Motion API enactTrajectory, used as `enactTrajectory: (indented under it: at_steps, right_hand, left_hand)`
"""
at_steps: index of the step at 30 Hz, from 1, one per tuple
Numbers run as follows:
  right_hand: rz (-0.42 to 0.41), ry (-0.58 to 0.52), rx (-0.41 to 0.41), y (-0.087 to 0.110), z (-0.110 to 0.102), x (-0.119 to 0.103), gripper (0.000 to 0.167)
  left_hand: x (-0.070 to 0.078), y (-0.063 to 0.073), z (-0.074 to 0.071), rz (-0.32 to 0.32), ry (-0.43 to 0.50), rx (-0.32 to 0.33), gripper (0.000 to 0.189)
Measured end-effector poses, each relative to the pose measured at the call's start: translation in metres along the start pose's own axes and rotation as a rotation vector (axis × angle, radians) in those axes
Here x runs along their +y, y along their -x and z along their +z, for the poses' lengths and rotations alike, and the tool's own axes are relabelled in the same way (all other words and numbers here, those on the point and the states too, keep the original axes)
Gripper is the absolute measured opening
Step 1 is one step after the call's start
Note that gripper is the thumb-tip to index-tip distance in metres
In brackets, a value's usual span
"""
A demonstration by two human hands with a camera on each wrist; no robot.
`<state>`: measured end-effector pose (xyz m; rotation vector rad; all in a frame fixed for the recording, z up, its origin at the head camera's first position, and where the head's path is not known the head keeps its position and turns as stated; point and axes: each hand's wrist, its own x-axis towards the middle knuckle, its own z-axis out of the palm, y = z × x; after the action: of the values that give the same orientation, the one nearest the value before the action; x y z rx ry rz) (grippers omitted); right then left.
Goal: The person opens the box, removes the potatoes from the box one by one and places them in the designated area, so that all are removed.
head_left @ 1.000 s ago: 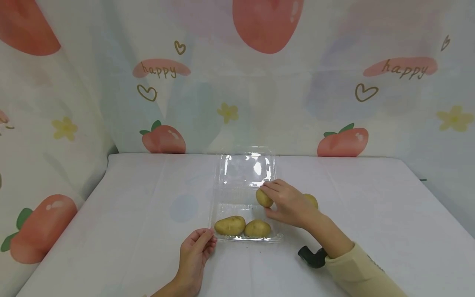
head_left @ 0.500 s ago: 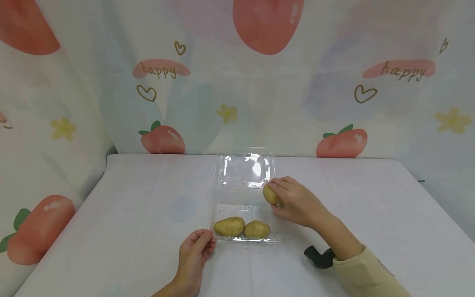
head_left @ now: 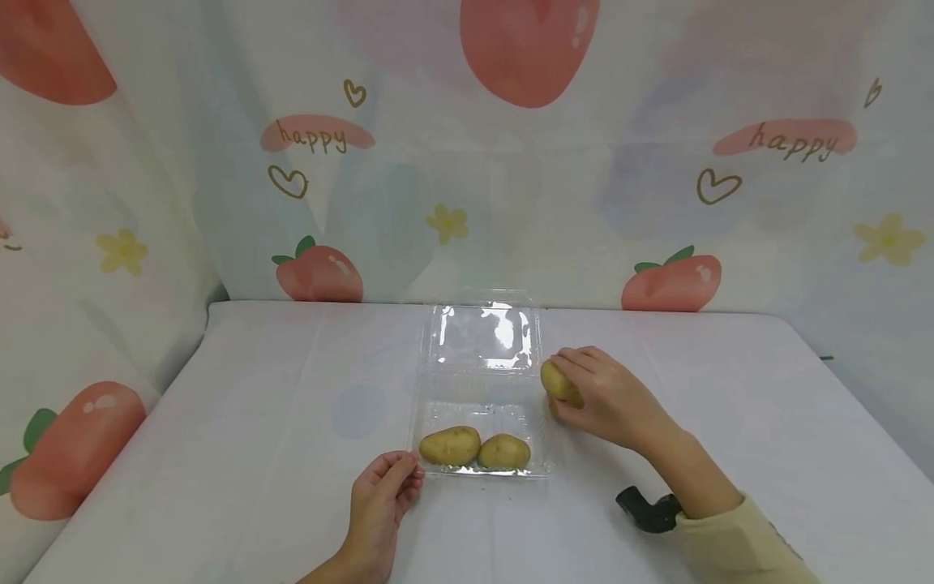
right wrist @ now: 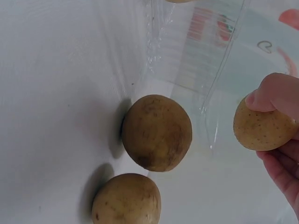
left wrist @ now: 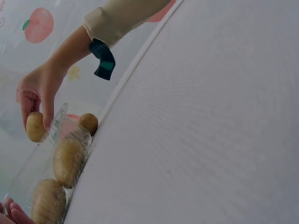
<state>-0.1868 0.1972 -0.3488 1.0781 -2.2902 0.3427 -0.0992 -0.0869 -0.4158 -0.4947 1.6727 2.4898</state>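
A clear plastic clamshell box point(head_left: 481, 410) lies with its lid point(head_left: 483, 337) folded back. Two potatoes sit side by side along its front, a longer one point(head_left: 450, 446) at left and a rounder one point(head_left: 504, 452) at right. My left hand point(head_left: 381, 499) pinches the box's front left corner between thumb and fingers. Raised at the box's right edge, my right hand point(head_left: 613, 401) grips another potato point(head_left: 559, 381), its thumb on one side and fingers on the other. In the right wrist view, two more potatoes, one nearer the box point(right wrist: 156, 133) and one farther point(right wrist: 127, 200), rest on the table outside it.
A black curved device point(head_left: 648, 511) is at the right wrist by the sleeve point(head_left: 740, 539). White cloth covers the table point(head_left: 255, 454). A fruit-printed curtain point(head_left: 511, 195) hangs along the table's back and left.
My right hand has moved right with its potato, from over the box to its right edge. A potato seen behind that hand is now hidden in the head view. My left hand stays put.
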Motion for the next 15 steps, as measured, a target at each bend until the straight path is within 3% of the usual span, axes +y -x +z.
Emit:
enactTrajectory:
  at_steps: [15]
  right_hand:
    - [0.022,0.048,-0.018,0.013,-0.012,0.014,0.045]
  left_hand:
    - [0.0,-0.001,0.0,-0.008,-0.009,0.001,0.012]
